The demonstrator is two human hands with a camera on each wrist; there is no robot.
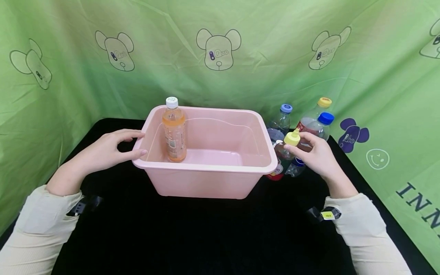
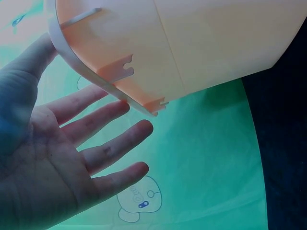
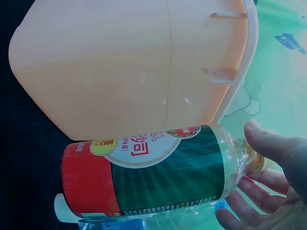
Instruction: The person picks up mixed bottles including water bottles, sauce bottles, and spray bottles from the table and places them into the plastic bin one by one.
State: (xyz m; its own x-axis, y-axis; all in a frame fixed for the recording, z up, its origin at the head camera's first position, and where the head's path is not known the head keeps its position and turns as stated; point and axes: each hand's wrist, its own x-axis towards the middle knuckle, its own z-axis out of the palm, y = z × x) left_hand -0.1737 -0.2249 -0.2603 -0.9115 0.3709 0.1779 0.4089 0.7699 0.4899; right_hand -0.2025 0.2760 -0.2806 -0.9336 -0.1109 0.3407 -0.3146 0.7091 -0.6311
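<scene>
A pink plastic tub [image 1: 206, 183] stands on the black table surface, with an upright clear bottle of orange drink [image 1: 176, 133], white-capped, inside at its left end. At the tub's left rim my left hand [image 1: 104, 151] rests with fingers spread and fairly straight; the left wrist view shows its palm [image 2: 53, 158] beside the rim. Right of the tub, my right hand [image 1: 317, 152] pinches a sauce bottle [image 3: 163, 167] near its yellow nozzle cap [image 1: 292, 138]. That bottle is upright, with a green and red label, close against the tub's outer wall.
Several more bottles crowd right of the tub, among them one with a light blue cap [image 1: 286, 108], one with a yellow cap [image 1: 324, 102] and one with a dark blue cap [image 1: 325, 118]. A green printed curtain [image 1: 220, 88] hangs behind.
</scene>
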